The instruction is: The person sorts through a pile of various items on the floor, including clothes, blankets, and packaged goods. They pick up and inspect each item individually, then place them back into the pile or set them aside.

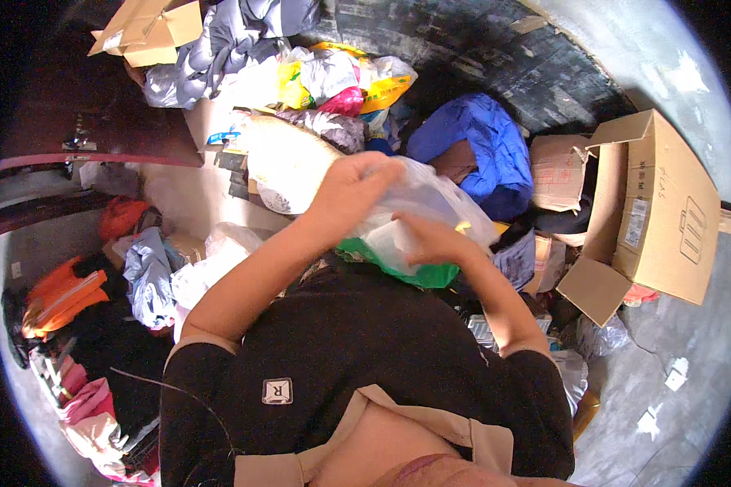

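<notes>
My left hand [356, 189] grips the upper edge of a translucent white plastic bag [444, 201], which hangs in front of my chest. Lower on the same bag, my right hand [432, 240] presses against its side, blurred, with its fingers partly spread; whether they pinch the plastic I cannot tell. Green plastic [429, 275] shows along the bag's bottom. What the bag holds is hidden. Behind the hands lies a pale rolled or bulky item [286, 158] in bright light. A blue cloth bag [493, 146] stands open just beyond the white bag.
An open cardboard box [664, 213] stands at the right beside a smaller carton [557, 170]. Plastic bags and grey bedding [219, 58] are piled at the back. Dark red furniture [97, 134] stands at the left, with an orange bag [67, 298] and clothes below it.
</notes>
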Tool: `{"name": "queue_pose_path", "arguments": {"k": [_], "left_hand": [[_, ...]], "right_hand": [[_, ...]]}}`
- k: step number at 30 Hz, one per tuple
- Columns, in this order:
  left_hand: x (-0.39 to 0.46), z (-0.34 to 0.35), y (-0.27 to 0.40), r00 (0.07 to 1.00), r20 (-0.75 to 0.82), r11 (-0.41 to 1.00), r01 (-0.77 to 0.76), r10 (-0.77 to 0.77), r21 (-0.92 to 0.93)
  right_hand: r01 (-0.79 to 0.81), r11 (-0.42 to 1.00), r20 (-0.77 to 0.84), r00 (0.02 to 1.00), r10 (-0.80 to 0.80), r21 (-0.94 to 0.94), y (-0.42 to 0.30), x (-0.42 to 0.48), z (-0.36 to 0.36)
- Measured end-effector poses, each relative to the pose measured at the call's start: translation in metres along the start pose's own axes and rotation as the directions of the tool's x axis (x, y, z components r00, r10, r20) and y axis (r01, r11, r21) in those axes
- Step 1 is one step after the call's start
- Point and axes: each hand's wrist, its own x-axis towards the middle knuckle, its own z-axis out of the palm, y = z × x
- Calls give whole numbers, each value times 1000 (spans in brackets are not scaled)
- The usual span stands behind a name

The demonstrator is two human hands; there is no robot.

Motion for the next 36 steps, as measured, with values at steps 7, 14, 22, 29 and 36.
{"name": "queue_pose_path", "arguments": {"k": [7,14,22,29,36], "left_hand": [[0,-7,-22,976,-171,911,52,-133,-409],[-10,23,-9,987,-147,887,-128,69,-444],[-32,26,6,971,-139,864,-236,194,-444],[-32,40,8,948,-192,827,-316,254,-465],[-23,39,12,950,-228,903,-280,212,-326]], "right_hand": [[366,709,-530,848,13,603,-26,-92,-97],[407,-269,-419,908,14,873,-51,-57,-99],[191,-410,-262,957,-125,892,-85,-41,-93],[155,-285,-177,983,-55,946,-88,-44,-96],[509,153,-524,848,77,847,-66,-69,-124]]}}
